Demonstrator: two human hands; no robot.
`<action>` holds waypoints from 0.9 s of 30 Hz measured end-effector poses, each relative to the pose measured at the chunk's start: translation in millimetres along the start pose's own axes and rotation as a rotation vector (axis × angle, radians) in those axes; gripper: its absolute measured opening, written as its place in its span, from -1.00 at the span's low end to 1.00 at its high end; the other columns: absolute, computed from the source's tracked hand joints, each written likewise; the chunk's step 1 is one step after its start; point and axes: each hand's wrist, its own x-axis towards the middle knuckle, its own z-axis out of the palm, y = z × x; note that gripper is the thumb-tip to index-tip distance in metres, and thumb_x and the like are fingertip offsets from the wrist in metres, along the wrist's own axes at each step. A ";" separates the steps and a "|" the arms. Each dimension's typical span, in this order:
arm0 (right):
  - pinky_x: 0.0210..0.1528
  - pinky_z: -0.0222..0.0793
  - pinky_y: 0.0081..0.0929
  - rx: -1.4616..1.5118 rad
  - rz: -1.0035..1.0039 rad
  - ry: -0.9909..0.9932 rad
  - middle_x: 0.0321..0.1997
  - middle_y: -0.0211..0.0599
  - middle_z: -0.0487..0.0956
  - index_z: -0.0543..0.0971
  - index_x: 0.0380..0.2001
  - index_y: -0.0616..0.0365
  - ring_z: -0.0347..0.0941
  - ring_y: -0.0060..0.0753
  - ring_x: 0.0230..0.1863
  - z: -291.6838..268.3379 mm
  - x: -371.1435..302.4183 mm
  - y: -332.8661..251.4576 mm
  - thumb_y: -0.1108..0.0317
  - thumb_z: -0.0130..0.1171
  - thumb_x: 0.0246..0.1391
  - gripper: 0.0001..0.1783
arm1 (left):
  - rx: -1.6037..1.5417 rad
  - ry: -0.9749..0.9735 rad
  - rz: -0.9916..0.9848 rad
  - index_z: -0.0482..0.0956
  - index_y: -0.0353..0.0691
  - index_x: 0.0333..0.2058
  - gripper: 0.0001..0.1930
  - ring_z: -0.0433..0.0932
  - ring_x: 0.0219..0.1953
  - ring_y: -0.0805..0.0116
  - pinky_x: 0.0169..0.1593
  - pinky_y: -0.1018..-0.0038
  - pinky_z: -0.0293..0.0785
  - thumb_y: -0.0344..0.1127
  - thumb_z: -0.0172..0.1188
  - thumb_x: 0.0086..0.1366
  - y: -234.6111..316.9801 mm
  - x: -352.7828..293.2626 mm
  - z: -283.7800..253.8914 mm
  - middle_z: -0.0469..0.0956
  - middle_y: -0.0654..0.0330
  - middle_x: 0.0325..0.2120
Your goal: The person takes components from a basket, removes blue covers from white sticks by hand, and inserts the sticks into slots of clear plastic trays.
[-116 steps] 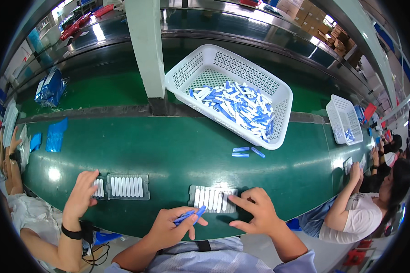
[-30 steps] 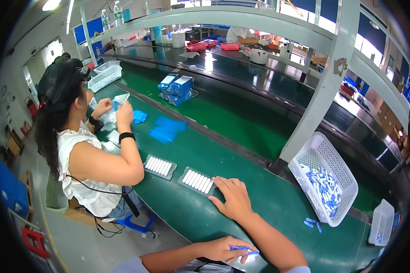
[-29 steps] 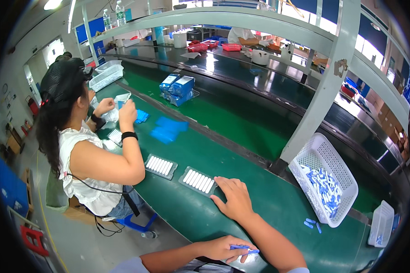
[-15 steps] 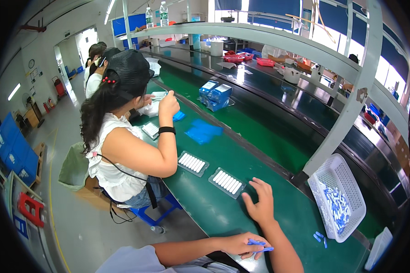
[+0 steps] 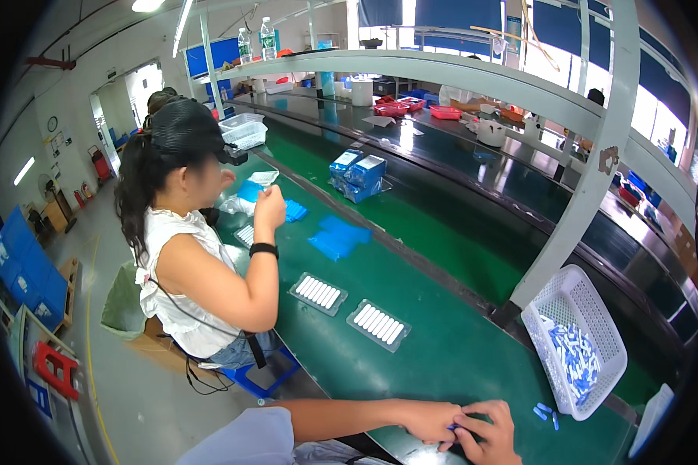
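Note:
My left hand [image 5: 433, 421] is closed over small blue plastic pieces [image 5: 452, 426], mostly hidden by the fingers. Meeting it at the table's near edge, my right hand [image 5: 488, 435] has its bent fingertips pinched on the blue that shows between both hands. Beyond them on the green table lie two clear trays, a nearer tray [image 5: 378, 325] and a farther tray [image 5: 318, 294], each with a row of several white sticks. To the right of my hands, several loose blue pieces [image 5: 545, 411] rest beside a white perforated basket [image 5: 614, 341] holding many blue-and-white pieces.
A co-worker [image 5: 202, 263] sits at the left, arms over the table, near blue plastic sheets [image 5: 337, 236]. Wrapped blue packs [image 5: 357, 177] stand on the green strip farther back. A grey metal post [image 5: 574, 194] rises beside the basket. Another white container [image 5: 653, 418] is at the right edge.
My right hand has drawn back from beside the nearer tray to my left hand, and its fingers have closed there. My left hand has shifted slightly right. The co-worker's arms have moved slightly.

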 end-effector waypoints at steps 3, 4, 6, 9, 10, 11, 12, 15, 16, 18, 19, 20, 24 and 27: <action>-0.05 0.42 -0.16 -0.114 -0.008 0.152 -0.12 -0.19 0.61 0.69 -0.27 0.03 0.53 -0.01 -0.12 2.5 -20.6 5.7 0.39 0.38 -0.01 -0.82 | -0.031 -0.127 -0.090 0.55 -0.29 -0.51 -0.81 0.35 -0.73 0.49 -0.63 0.45 0.23 -0.36 0.08 0.26 5.2 19.6 -9.6 0.53 0.25 -0.67; -0.08 0.43 -0.18 -0.143 0.003 0.231 -0.13 -0.20 0.61 0.67 -0.30 0.04 0.53 -0.03 -0.14 3.8 -26.1 6.6 0.42 0.41 -0.05 -0.81 | -0.106 -0.132 -0.054 0.55 -0.30 -0.39 -0.83 0.35 -0.72 0.52 -0.62 0.49 0.23 -0.34 0.08 0.33 4.5 22.8 -8.9 0.55 0.24 -0.63; -0.13 0.44 -0.18 -0.194 0.022 0.316 -0.21 -0.21 0.61 0.64 -0.37 0.09 0.52 -0.08 -0.21 -1.7 -27.7 5.8 0.48 0.46 -0.12 -0.79 | -0.133 -0.170 -0.010 0.53 -0.30 -0.34 -0.84 0.35 -0.71 0.54 -0.62 0.52 0.24 -0.33 0.07 0.36 -2.3 27.4 -10.3 0.56 0.23 -0.62; -0.19 0.45 -0.22 -0.126 0.082 0.315 -0.32 -0.18 0.61 0.64 -0.37 0.15 0.53 -0.10 -0.29 -9.4 -23.4 11.6 0.52 0.45 -0.10 -0.80 | -0.159 -0.265 0.035 0.49 -0.31 -0.26 -0.80 0.36 -0.67 0.60 -0.59 0.59 0.22 -0.28 0.03 0.47 -5.3 26.8 -15.5 0.56 0.25 -0.57; -0.19 0.45 -0.22 -0.129 0.087 0.318 -0.32 -0.18 0.61 0.64 -0.37 0.15 0.53 -0.10 -0.29 -8.3 -26.2 13.8 0.52 0.45 -0.10 -0.80 | -0.244 -0.232 0.018 0.53 -0.29 -0.26 -0.81 0.39 -0.64 0.55 -0.53 0.55 0.32 -0.30 0.05 0.47 -4.6 25.2 -15.1 0.55 0.24 -0.57; -0.22 0.46 -0.25 -0.078 0.151 0.373 -0.36 -0.15 0.61 0.63 -0.37 0.20 0.53 -0.10 -0.33 -4.9 -31.7 16.8 0.54 0.42 -0.07 -0.83 | -0.329 -0.197 0.000 0.56 -0.28 -0.27 -0.83 0.42 -0.60 0.49 -0.46 0.51 0.41 -0.32 0.08 0.47 -4.4 25.7 -15.2 0.54 0.23 -0.56; -0.26 0.46 -0.28 -0.022 0.209 0.426 -0.40 -0.13 0.62 0.63 -0.38 0.25 0.54 -0.11 -0.37 -2.4 -34.0 18.9 0.57 0.40 -0.05 -0.86 | -0.328 -0.197 -0.001 0.56 -0.28 -0.27 -0.83 0.42 -0.60 0.49 -0.46 0.51 0.41 -0.32 0.08 0.47 -7.6 27.1 -14.6 0.54 0.23 -0.56; -0.30 0.46 -0.32 0.029 0.248 0.515 -0.40 -0.07 0.63 0.63 -0.39 0.32 0.54 -0.11 -0.39 1.6 -34.0 22.8 0.61 0.33 0.01 -0.92 | -0.442 -0.095 0.025 0.48 -0.29 -0.25 -0.75 0.34 -0.65 0.63 -0.58 0.62 0.20 -0.19 0.04 0.50 -16.4 29.5 -12.9 0.53 0.29 -0.52; -0.29 0.47 -0.31 0.029 0.272 0.528 -0.39 -0.05 0.64 0.62 -0.40 0.37 0.55 -0.10 -0.39 3.7 -34.3 23.2 0.63 0.29 0.05 -0.96 | -0.457 -0.062 0.037 0.48 -0.28 -0.24 -0.73 0.32 -0.65 0.64 -0.58 0.62 0.19 -0.16 0.04 0.51 -16.5 31.0 -13.6 0.51 0.31 -0.50; -0.29 0.47 -0.32 0.066 0.286 0.552 -0.39 -0.04 0.64 0.62 -0.40 0.37 0.55 -0.11 -0.39 7.7 -36.2 25.6 0.63 0.29 0.05 -0.97 | -0.474 -0.017 0.048 0.47 -0.26 -0.23 -0.71 0.31 -0.64 0.64 -0.57 0.63 0.17 -0.12 0.04 0.52 -19.2 33.5 -14.2 0.49 0.32 -0.49; -0.29 0.47 -0.33 0.098 0.304 0.581 -0.39 -0.03 0.64 0.62 -0.41 0.38 0.55 -0.12 -0.39 10.2 -36.8 26.5 0.63 0.28 0.06 -0.98 | -0.467 -0.020 0.090 0.47 -0.25 -0.23 -0.72 0.30 -0.64 0.64 -0.57 0.63 0.16 -0.13 0.03 0.52 -23.6 35.8 -13.3 0.48 0.33 -0.50; -0.30 0.45 -0.36 0.073 0.290 0.572 -0.39 -0.05 0.63 0.64 -0.38 0.37 0.54 -0.14 -0.38 12.3 -37.3 26.5 0.59 0.25 0.10 -0.96 | -0.460 -0.023 0.132 0.47 -0.24 -0.23 -0.73 0.30 -0.63 0.64 -0.57 0.62 0.16 -0.13 0.03 0.52 -26.1 36.9 -13.2 0.48 0.34 -0.50; -0.26 0.42 -0.34 -0.036 0.366 0.437 -0.37 -0.10 0.54 0.69 -0.24 0.30 0.49 -0.14 -0.35 18.3 -38.2 17.5 0.43 0.16 0.23 -0.82 | -0.371 -0.036 0.116 0.46 -0.23 -0.26 -0.72 0.29 -0.60 0.63 -0.55 0.63 0.17 -0.13 0.03 0.52 -21.4 33.1 -11.7 0.47 0.33 -0.51; -0.22 0.42 -0.30 -0.054 0.351 0.414 -0.33 -0.08 0.52 0.69 -0.22 0.30 0.48 -0.12 -0.31 23.2 -38.0 16.0 0.41 0.14 0.24 -0.79 | -0.389 -0.006 0.128 0.47 -0.24 -0.27 -0.71 0.30 -0.57 0.58 -0.49 0.59 0.24 -0.12 0.01 0.52 -22.4 28.2 -13.4 0.46 0.31 -0.51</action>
